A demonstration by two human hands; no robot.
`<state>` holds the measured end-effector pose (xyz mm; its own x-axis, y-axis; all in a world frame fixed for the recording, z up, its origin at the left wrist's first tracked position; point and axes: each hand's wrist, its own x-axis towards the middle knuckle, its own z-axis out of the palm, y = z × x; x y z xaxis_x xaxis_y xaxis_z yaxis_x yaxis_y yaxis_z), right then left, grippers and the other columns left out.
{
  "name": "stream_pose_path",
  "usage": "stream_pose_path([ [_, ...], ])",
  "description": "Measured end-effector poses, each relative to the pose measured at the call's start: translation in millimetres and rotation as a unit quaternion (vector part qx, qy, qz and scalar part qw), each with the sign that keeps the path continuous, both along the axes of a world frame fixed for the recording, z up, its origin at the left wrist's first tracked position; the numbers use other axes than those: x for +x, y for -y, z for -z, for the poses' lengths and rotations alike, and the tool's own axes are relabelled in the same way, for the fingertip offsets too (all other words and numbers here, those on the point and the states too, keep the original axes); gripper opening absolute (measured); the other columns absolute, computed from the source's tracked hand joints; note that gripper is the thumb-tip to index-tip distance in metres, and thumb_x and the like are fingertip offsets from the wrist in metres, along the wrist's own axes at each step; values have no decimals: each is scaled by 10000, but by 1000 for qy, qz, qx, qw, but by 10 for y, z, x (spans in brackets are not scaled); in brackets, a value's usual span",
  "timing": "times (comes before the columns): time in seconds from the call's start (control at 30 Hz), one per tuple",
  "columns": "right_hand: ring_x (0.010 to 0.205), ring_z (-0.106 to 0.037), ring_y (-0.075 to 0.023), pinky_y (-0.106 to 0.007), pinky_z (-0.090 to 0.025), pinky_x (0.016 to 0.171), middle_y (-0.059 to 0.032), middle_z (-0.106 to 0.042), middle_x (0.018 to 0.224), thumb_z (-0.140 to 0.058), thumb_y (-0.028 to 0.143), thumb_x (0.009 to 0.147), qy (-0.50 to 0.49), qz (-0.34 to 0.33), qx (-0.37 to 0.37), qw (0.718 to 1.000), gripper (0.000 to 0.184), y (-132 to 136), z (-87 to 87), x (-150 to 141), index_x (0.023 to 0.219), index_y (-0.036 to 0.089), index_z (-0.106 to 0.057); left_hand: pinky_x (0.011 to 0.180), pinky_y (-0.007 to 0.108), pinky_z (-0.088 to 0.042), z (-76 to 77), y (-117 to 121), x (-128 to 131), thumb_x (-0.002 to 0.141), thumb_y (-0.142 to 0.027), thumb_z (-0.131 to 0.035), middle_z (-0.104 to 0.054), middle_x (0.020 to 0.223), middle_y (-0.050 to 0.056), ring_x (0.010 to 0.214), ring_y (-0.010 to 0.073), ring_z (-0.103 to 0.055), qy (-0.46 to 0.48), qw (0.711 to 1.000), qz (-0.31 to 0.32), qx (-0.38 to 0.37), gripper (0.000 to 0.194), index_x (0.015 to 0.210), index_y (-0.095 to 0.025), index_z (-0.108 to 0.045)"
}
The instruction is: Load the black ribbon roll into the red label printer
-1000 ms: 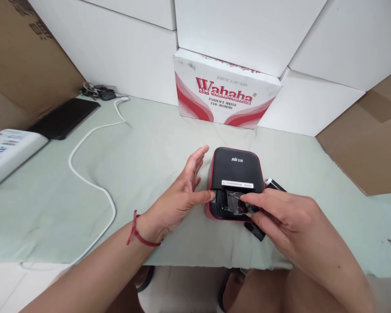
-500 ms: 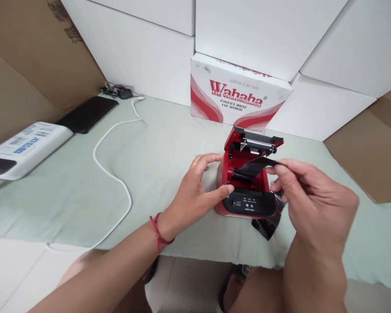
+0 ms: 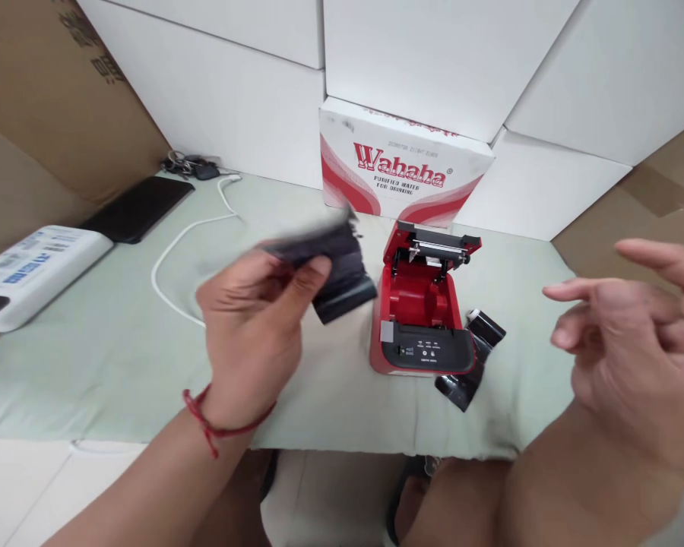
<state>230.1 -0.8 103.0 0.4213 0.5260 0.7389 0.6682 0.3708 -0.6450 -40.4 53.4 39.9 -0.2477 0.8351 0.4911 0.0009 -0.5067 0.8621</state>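
Note:
My left hand (image 3: pixel 262 327) pinches a roll of glossy black film (image 3: pixel 342 266) between thumb and fingers, raised over the table to the left of the printer. The roll's upper edge is blurred by motion. A small red and black label printer (image 3: pixel 425 334) stands with its lid tipped up, and the red bay inside holds no roll. Held up at the far right, my right hand (image 3: pixel 644 342) has its fingers apart and touches nothing. A second piece of black film (image 3: pixel 470 361), partly rolled at its upper end, lies against the printer's right side.
A Wahaha carton (image 3: pixel 404 167) stands behind the printer, against white boxes (image 3: pixel 410 53). To the left are a white power bank-like device (image 3: pixel 39 273), a black phone (image 3: pixel 140 209), keys (image 3: pixel 191 165) and a white cable (image 3: pixel 159 266). Brown cardboard (image 3: pixel 644 213) borders the right side.
The black film has come out of the printer bay and passed from my right hand to my left. My left hand has left the printer and moved left; my right hand has opened and moved right.

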Motion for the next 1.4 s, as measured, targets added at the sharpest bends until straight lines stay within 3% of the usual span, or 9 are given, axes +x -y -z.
stream_pose_path([
  [0.07, 575, -649, -184, -318, -481, 487, -24, -769, 762, -797, 447, 898, 12, -10, -177, 984, 296, -135, 105, 290, 1115, 248, -815, 909, 326, -608, 70, -96, -103, 954, -291, -792, -809, 1010, -89, 973, 161, -741, -36, 999, -18, -25, 117, 1055, -337, -832],
  [0.2, 805, -744, -260, -396, -564, 711, -83, -841, 1001, -680, 564, 867, 170, -30, -480, 860, 407, -286, 354, 834, 1096, 260, -824, 1040, 421, -587, 255, -225, -290, 941, -362, -703, -826, 1082, 16, 1058, 250, -753, -181, 974, 32, -130, 179, 1031, -250, -810],
  [0.37, 996, -749, -312, -424, -554, 843, -91, -824, 1203, -650, 444, 877, 255, -36, -575, 776, 380, -407, 679, 1010, 1178, 269, -801, 997, 493, -611, 385, -281, -481, 653, -224, -533, -848, 1080, 52, 1047, 333, -787, -419, 839, 250, -242, 322, 836, -251, -796],
  [0.5, 1052, -730, -311, -404, -523, 864, -80, -830, 1168, -624, 350, 896, 271, -68, -584, 762, 315, -507, 812, 959, 1132, 259, -812, 1103, 485, -577, 342, -276, -502, 518, -205, -465, -810, 1282, 29, 1276, 351, -724, -499, 800, 249, -219, 451, 817, -273, -796],
  [0.83, 1062, -650, -313, -501, -557, 952, -73, -802, 1098, -657, 318, 923, 314, -192, -520, 771, 318, -188, 493, 869, 1203, 291, -806, 1055, 536, -606, 339, -294, -321, 585, -93, -498, -826, 1211, 60, 1319, 364, -679, -481, 876, 1, -40, 367, 794, -251, -755],
  [1.0, 994, -628, -288, -474, -562, 883, -77, -787, 1070, -637, 196, 956, 341, -259, -488, 760, 278, -195, 449, 472, 1170, 279, -792, 897, 451, -631, 244, -233, -271, 631, -90, -475, -846, 1034, 21, 999, 305, -790, -429, 899, 31, -83, 289, 717, -257, -695],
  [1.2, 1029, -713, -268, -425, -615, 860, -53, -804, 1154, -694, 354, 1005, 302, -340, -435, 777, 287, 97, 39, 801, 1282, 353, -768, 813, 385, -599, 160, -173, -145, 752, -95, -523, -839, 992, -3, 897, 241, -770, -240, 965, 27, -100, 333, 882, -276, -771],
  [1.33, 860, -734, -210, -335, -616, 745, 9, -822, 1061, -741, 293, 980, 284, -382, -340, 811, 380, 246, -197, 843, 1338, 420, -740, 593, 302, -463, 111, -111, -64, 868, -82, -583, -792, 922, -22, 683, 144, -637, -22, 998, -16, -57, 280, 958, -292, -746],
  [1.4, 798, -713, -189, -316, -598, 712, 7, -814, 1013, -699, 317, 1014, 261, -345, -337, 836, 331, 202, -188, 679, 1333, 396, -748, 587, 296, -452, 121, -32, -25, 898, -83, -616, -768, 896, -19, 657, 132, -598, -26, 1000, -6, -13, 254, 993, -287, -732],
])
